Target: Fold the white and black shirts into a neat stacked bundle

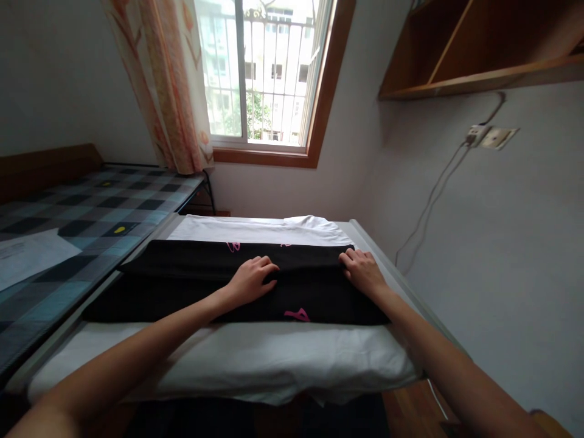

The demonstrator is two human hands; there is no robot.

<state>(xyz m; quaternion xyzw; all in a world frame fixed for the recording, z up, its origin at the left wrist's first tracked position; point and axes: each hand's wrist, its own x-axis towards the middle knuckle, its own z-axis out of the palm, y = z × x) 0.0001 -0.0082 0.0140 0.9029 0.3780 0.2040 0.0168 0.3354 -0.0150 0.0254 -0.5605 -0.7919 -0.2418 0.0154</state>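
A black garment (182,298) with pink markings lies folded lengthwise in a long strip; its exact kind does not show. My left hand (253,280) rests on the middle of it, fingers bent over the upper layer and thumb apart from them. At the strip's right end, my right hand (364,271) has its fingers curled on the garment's edge. Beneath the garment is a white cloth (237,228), which covers the table (365,234) and hangs over its near edge.
To the left stands a bed with a checked mattress (150,198) and paper sheets (36,255) on it. A curtain (171,91) hangs beside the barred window (274,79). On the right wall are a wooden shelf (456,82) and a socket with a plugged-in cord (477,135).
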